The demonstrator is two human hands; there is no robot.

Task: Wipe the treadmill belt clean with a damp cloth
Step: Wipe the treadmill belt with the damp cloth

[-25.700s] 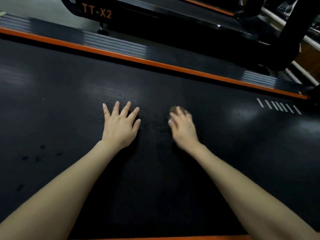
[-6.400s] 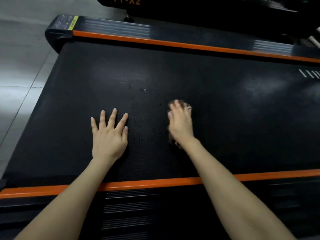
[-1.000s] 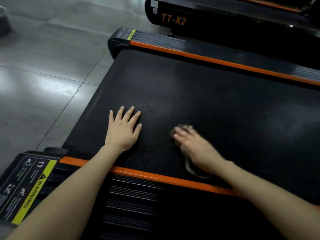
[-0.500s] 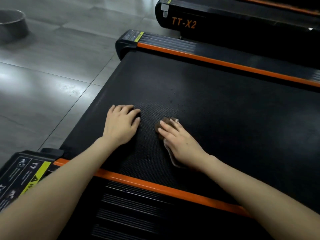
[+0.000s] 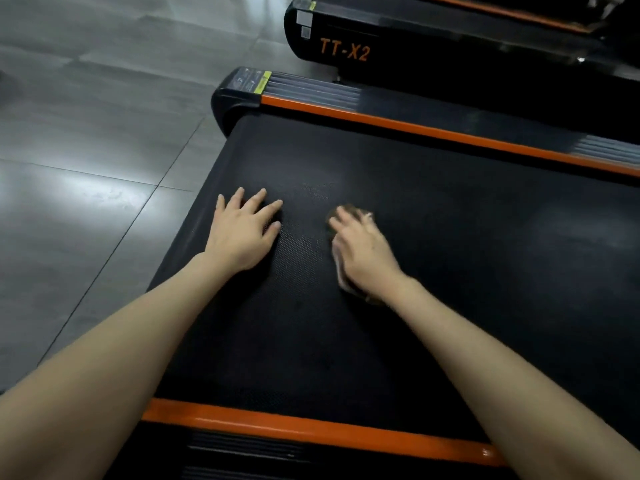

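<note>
Cloth (image 5: 365, 214), brownish and bunched, lies on the black treadmill belt (image 5: 467, 278) under the right hand (image 5: 363, 254). That hand's fingers (image 5: 341, 221) are stretched flat over it and press it down, with cloth showing past the fingertips and beside the wrist. The left hand (image 5: 242, 233) rests palm-down on the belt just beside it, nearer the belt's end edge, fingers spread wide and holding nothing. Both hands sit between the near orange rail (image 5: 311, 427) and the far orange rail (image 5: 415, 128). Beyond stands a second treadmill (image 5: 433, 57) marked TT-X2, on a grey tiled floor (image 5: 86, 168).
</note>
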